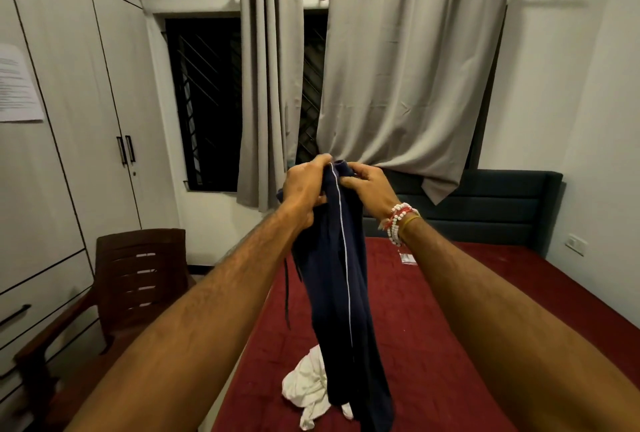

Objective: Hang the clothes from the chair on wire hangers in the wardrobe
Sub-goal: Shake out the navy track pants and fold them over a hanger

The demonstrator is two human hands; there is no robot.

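Dark navy trousers point(337, 293) with a thin white side stripe hang from both my hands above the bed, their lower end reaching the sheet. My left hand point(304, 189) grips the top of the trousers on the left. My right hand point(367, 186) pinches the top edge on the right; beaded bracelets circle that wrist. A crumpled white garment point(306, 386) lies on the bed behind the trousers' lower end. The brown plastic chair point(138, 269) stands at the left with nothing visible on its seat. The white wardrobe point(69, 120) fills the left wall, its doors closed. No hanger is in view.
The bed point(467, 310) with a dark red sheet and a dark blue headboard point(485, 203) fills the middle and right. Grey curtains point(408, 78) hang over a dark window behind it. A paper sheet point(17, 85) is stuck on the wardrobe door.
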